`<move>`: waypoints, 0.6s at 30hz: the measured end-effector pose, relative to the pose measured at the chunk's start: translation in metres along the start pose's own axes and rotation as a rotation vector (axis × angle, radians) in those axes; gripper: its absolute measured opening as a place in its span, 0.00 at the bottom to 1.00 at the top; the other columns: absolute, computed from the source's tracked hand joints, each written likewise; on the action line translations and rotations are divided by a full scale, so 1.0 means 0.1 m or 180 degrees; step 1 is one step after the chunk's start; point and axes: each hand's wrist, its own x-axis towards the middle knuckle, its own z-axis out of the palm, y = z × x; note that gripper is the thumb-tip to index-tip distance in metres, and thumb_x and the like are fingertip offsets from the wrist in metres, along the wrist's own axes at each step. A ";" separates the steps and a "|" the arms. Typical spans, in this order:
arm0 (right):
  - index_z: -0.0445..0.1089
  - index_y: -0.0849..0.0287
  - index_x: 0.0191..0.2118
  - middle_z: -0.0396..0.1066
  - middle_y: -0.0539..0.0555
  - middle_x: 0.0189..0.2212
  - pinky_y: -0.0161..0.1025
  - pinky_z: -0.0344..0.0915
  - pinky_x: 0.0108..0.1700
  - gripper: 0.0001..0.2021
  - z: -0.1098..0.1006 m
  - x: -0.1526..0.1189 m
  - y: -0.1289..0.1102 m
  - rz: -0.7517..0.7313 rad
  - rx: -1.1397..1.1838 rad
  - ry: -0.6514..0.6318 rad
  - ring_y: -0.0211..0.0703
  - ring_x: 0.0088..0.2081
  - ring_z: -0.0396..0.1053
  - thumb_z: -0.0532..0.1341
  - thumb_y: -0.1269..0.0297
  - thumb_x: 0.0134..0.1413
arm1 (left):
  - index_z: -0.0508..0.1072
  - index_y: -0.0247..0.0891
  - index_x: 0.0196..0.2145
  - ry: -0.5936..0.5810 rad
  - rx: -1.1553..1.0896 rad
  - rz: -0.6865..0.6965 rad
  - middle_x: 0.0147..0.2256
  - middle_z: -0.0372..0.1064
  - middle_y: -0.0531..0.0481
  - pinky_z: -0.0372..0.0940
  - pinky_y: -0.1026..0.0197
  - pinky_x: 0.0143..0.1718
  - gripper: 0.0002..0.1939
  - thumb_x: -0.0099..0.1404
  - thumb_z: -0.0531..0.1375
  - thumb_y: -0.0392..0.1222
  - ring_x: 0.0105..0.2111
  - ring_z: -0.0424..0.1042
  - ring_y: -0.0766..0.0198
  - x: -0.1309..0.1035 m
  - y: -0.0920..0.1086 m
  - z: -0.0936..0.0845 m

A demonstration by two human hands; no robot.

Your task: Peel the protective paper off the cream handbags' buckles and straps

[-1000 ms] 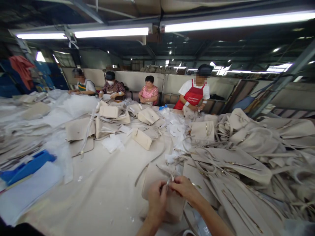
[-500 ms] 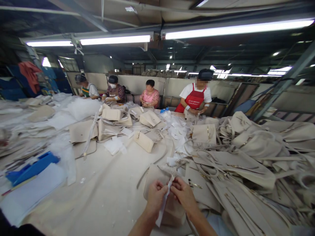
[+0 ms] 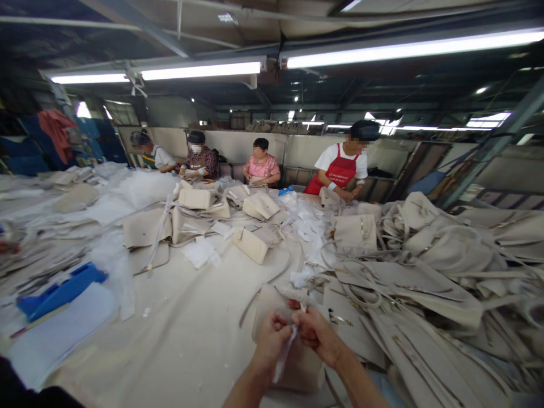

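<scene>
A beige handbag (image 3: 304,371) lies on the table in front of me, beneath both hands. My left hand (image 3: 272,338) is closed, thumb and fingers pinching a thin white wrapping strip (image 3: 281,362) that hangs down over the bag. Close beside it, my right hand (image 3: 317,334) is closed too, its fingertips pinching the strip's upper part. A small reddish-brown patch shows just above the right fingertips; I cannot make out what it is. The bag's strap (image 3: 247,309) curves out on the left.
Beige bags with straps and gold hardware pile up on the right (image 3: 425,317). Other bags (image 3: 250,245) and white paper (image 3: 199,253) lie ahead. A blue tray (image 3: 63,292) and white sheet (image 3: 68,328) are at left. Several co-workers, one in a red apron (image 3: 338,174), work across the table.
My right hand has turned, its fingers now more curled round the upper part of the strip. The strip's upper end, earlier visible above the hands, is now mostly covered. My left hand keeps its pinch.
</scene>
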 end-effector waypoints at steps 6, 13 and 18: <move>0.71 0.56 0.47 0.75 0.49 0.30 0.30 0.39 0.20 0.30 -0.18 0.02 0.09 -0.0096 -0.0645 -0.0097 0.24 0.16 0.47 0.74 0.55 0.33 | 0.60 0.39 0.25 -0.0113 -0.0261 -0.0618 0.21 0.69 0.55 0.54 0.67 0.22 0.20 0.40 0.69 0.38 0.19 0.63 0.70 -0.03 0.08 -0.04; 0.72 0.58 0.34 0.66 0.45 0.16 0.31 0.45 0.19 0.25 -0.15 0.05 0.31 -0.0655 -0.0884 0.0521 0.31 0.15 0.52 0.71 0.44 0.32 | 0.73 0.33 0.27 -0.0675 -0.0351 -0.1196 0.19 0.65 0.55 0.53 0.68 0.22 0.13 0.41 0.69 0.34 0.18 0.59 0.73 -0.10 0.20 0.02; 0.70 0.55 0.24 0.69 0.52 0.18 0.39 0.59 0.27 0.26 -0.24 -0.15 -0.02 -0.1125 -0.2940 0.1096 0.42 0.21 0.65 0.51 0.38 0.56 | 0.72 0.33 0.22 -0.0820 -0.0390 -0.1029 0.19 0.64 0.54 0.54 0.68 0.24 0.11 0.43 0.71 0.37 0.20 0.60 0.72 -0.14 0.18 -0.02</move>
